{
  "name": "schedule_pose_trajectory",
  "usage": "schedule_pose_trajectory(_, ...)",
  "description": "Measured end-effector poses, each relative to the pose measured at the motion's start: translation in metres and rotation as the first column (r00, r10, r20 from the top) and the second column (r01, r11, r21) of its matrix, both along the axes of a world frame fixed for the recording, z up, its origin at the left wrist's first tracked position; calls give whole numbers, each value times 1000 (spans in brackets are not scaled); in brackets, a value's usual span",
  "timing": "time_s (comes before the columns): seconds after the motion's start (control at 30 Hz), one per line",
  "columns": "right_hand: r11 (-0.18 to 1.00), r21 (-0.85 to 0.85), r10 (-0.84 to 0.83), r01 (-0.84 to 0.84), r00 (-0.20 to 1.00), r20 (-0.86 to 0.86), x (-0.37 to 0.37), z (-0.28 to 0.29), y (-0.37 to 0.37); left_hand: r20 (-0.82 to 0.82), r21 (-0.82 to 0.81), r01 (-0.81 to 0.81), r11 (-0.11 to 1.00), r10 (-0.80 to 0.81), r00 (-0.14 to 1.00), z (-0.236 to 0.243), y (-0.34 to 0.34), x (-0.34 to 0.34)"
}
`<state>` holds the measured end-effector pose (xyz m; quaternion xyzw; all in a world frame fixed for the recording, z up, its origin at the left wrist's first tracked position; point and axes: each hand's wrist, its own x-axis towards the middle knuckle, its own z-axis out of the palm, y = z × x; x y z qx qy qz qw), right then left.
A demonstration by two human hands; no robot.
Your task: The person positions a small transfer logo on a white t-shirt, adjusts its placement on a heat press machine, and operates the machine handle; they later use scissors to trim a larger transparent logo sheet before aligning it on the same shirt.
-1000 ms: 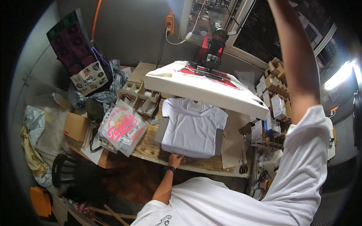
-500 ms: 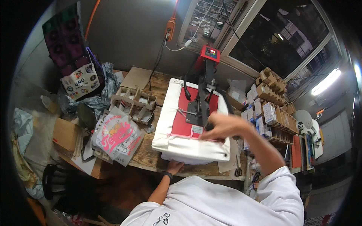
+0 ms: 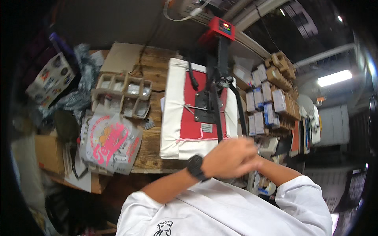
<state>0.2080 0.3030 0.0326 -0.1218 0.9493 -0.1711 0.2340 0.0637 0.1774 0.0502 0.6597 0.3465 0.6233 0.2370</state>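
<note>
In front of me stands a heat press whose red top plate (image 3: 194, 122) is edged with a white cloth cover (image 3: 172, 129). Its black arm (image 3: 216, 106) runs from the back toward me. My left hand (image 3: 226, 159), with a black watch (image 3: 195, 167) at the wrist, reaches across my body to the near end of the press handle. Close against it, partly covered, is my right hand (image 3: 254, 164). Both are closed together at the handle, their fingers partly hidden and slightly blurred; the grip itself does not show.
Left on the wooden table (image 3: 151, 151) are a cardboard box with compartments (image 3: 143, 108) and a clear sheet with pink print (image 3: 112, 143). Stacked small boxes (image 3: 271, 100) stand right of the press. A red control box (image 3: 221, 30) tops its back.
My left hand has come up from below the front of the press and swung right to meet my right hand. My right hand has moved lower and nearer. My view has shifted.
</note>
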Motion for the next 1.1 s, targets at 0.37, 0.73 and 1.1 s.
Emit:
schedule_pose_trajectory(0.37,934,-175,-324,312,945,-45,6,-32,10,-327,-412,-78,908,-67,943,-51,56,30)
schedule_pose_trajectory(0.73,911,-115,-411,397,901,-139,6,-69,-1,-426,-398,-89,913,-99,899,-104,60,29)
schedule_pose_trajectory(1.1,761,136,-625,635,773,-110,2,-81,-23,-90,-169,-407,898,397,913,-133,-84,32)
